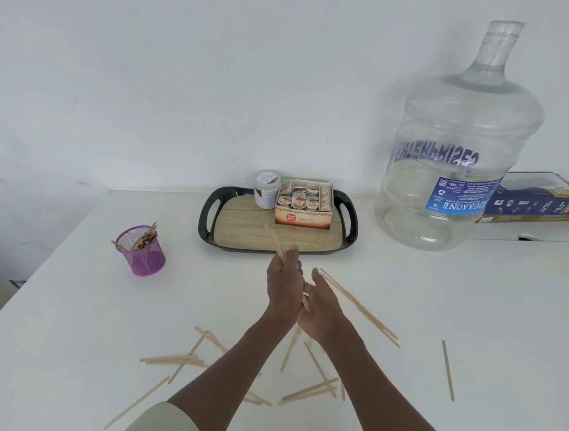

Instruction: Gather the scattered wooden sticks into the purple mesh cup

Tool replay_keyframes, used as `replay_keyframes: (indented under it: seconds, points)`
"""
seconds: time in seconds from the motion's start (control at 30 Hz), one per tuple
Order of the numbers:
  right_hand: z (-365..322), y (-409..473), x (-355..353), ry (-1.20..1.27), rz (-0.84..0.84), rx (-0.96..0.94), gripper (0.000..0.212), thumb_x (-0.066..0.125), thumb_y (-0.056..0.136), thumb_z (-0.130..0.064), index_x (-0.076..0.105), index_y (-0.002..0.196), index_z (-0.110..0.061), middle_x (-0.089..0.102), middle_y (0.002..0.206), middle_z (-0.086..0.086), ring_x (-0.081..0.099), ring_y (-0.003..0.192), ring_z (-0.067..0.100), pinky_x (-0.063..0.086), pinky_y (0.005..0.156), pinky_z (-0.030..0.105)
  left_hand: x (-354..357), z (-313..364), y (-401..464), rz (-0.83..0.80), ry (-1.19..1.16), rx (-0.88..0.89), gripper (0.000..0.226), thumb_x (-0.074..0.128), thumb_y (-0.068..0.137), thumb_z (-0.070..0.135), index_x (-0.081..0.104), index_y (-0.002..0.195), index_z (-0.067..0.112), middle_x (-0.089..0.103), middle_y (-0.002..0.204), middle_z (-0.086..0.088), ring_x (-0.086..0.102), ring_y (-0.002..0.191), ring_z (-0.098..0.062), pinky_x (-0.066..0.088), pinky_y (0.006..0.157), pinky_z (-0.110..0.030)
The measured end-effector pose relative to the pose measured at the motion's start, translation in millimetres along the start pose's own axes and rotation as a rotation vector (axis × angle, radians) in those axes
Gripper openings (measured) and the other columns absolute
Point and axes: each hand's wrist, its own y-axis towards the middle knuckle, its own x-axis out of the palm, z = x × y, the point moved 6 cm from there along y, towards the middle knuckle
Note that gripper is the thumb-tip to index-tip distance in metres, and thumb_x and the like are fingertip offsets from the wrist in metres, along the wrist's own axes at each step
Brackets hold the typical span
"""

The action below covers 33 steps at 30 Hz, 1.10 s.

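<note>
The purple mesh cup point(142, 251) stands on the white table at the left with several wooden sticks inside it. My left hand point(282, 285) grips a small bundle of wooden sticks point(275, 242) whose tips point up towards the tray. My right hand point(321, 308) is right beside it with straight fingers, its palm against the bundle's lower end. Several loose sticks point(359, 304) lie scattered on the table to the right of my hands and near the front edge, some under my forearms.
A black tray point(208, 229) with a wood-look base holds a tea box point(303, 203) and a white jar point(266, 188) behind my hands. A large clear water jug point(454, 151) stands at the right, a blue carton point(539, 199) behind it.
</note>
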Motion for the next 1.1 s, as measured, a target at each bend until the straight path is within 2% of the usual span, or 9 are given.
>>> replay_keyframes:
  seconds: [0.07, 0.2, 0.27, 0.43, 0.6, 0.8, 0.93, 1.03, 1.1]
  points:
    - [0, 1, 22, 0.141, -0.136, 0.009, 0.053, 0.035, 0.102, -0.049, 0.065, 0.115, -0.006, 0.072, 0.098, 0.008, 0.073, 0.089, 0.022, 0.052, 0.084, 0.035, -1, 10, -5, -0.014, 0.029, 0.073, 0.032, 0.06, 0.091, 0.039, 0.052, 0.069, 0.016, 0.048, 0.061, 0.001, 0.046, 0.061, -0.014, 0.044, 0.066, -0.033]
    - [-10, 0, 55, 0.174, -0.285, -0.071, 0.043, 0.044, 0.101, -0.046, 0.07, 0.088, -0.013, 0.066, 0.078, 0.001, 0.069, 0.077, 0.014, 0.056, 0.071, 0.03, -1, 28, -12, -0.03, 0.087, 0.158, 0.042, 0.067, 0.084, 0.041, 0.048, 0.055, 0.018, 0.045, 0.051, 0.002, 0.047, 0.052, -0.012, 0.045, 0.057, -0.032]
    - [-11, -1, 61, 0.194, -0.319, -0.072, 0.054, 0.039, 0.101, -0.05, 0.076, 0.09, -0.012, 0.071, 0.084, 0.002, 0.072, 0.083, 0.014, 0.058, 0.073, 0.029, -3, 36, -11, -0.02, 0.09, 0.172, 0.047, 0.066, 0.085, 0.042, 0.044, 0.049, 0.021, 0.042, 0.047, 0.003, 0.044, 0.05, -0.012, 0.044, 0.056, -0.032]
    - [1, 5, 57, 0.231, -0.256, -0.038, 0.068, 0.032, 0.099, -0.058, 0.064, 0.129, -0.007, 0.068, 0.125, 0.012, 0.068, 0.112, 0.026, 0.056, 0.087, 0.037, -12, 43, -6, 0.03, 0.057, 0.161, 0.049, 0.064, 0.087, 0.039, 0.041, 0.046, 0.024, 0.039, 0.053, 0.004, 0.041, 0.054, -0.012, 0.042, 0.063, -0.034]
    - [6, 8, 56, 0.281, -0.158, -0.042, 0.062, 0.036, 0.097, -0.06, 0.07, 0.109, -0.009, 0.071, 0.104, 0.009, 0.071, 0.1, 0.025, 0.056, 0.085, 0.036, -14, 40, -6, -0.023, 0.066, 0.152, 0.044, 0.071, 0.081, 0.039, 0.051, 0.055, 0.01, 0.048, 0.053, -0.004, 0.048, 0.053, -0.015, 0.047, 0.06, -0.032]
    - [-1, -5, 76, 0.065, -0.23, -0.087, 0.064, 0.037, 0.098, -0.058, 0.072, 0.075, -0.009, 0.066, 0.072, 0.005, 0.07, 0.074, 0.018, 0.057, 0.069, 0.029, -21, 32, -3, -0.042, 0.062, 0.125, 0.043, 0.07, 0.078, 0.04, 0.045, 0.049, 0.02, 0.046, 0.047, 0.0, 0.048, 0.049, -0.014, 0.05, 0.059, -0.032]
    - [-3, -4, 80, -0.043, -0.179, -0.116, 0.047, 0.051, 0.094, -0.053, 0.068, 0.087, -0.01, 0.062, 0.081, 0.006, 0.067, 0.083, 0.018, 0.055, 0.08, 0.032, -29, 31, 2, -0.012, 0.042, 0.119, 0.035, 0.067, 0.079, 0.032, 0.05, 0.056, 0.013, 0.047, 0.054, -0.005, 0.049, 0.056, -0.017, 0.05, 0.061, -0.035]
    - [-16, -2, 78, -0.197, -0.097, -0.209, 0.053, 0.051, 0.096, -0.048, 0.071, 0.108, 0.0, 0.071, 0.099, 0.018, 0.068, 0.098, 0.026, 0.053, 0.097, 0.041, -36, 33, 4, -0.019, 0.052, 0.153, 0.023, 0.061, 0.079, 0.02, 0.06, 0.064, 0.003, 0.06, 0.062, -0.009, 0.058, 0.06, -0.016, 0.052, 0.061, -0.031]
    - [-31, -5, 82, -0.378, -0.055, -0.323, 0.052, 0.046, 0.1, -0.042, 0.072, 0.104, 0.002, 0.073, 0.099, 0.02, 0.068, 0.094, 0.026, 0.055, 0.088, 0.038, -44, 34, 6, -0.001, 0.08, 0.167, 0.017, 0.059, 0.081, 0.015, 0.067, 0.07, 0.005, 0.064, 0.061, -0.003, 0.059, 0.057, -0.01, 0.051, 0.055, -0.023]
